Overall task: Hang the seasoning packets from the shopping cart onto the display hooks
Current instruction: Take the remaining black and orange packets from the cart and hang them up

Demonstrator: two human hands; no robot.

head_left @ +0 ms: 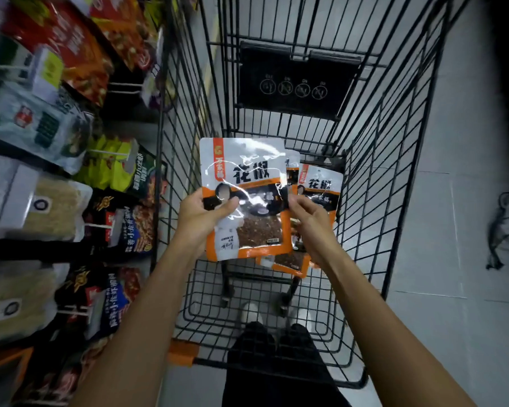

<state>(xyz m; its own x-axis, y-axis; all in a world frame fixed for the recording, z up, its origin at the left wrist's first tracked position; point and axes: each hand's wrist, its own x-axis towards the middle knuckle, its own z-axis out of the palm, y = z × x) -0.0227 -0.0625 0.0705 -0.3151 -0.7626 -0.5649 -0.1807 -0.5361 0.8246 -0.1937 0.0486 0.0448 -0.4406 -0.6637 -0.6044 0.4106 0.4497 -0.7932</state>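
Left hand [200, 214]: gripping front packet [247, 177] at its left edge, thumb lying over its face.
Right hand [309, 224]: pinching the same packet's right edge.
Rear packets [322, 183]: showing behind, right, above cart [394, 171].

We hold one seasoning packet [247, 201] over the wire cart [394, 171]: left hand [202, 214] and right hand [312, 227] pinch opposite edges; further packets [321, 183] behind.

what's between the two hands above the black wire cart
Head view: the glossy orange-and-white seasoning packet, gripped by the left hand and pinched by the right hand.
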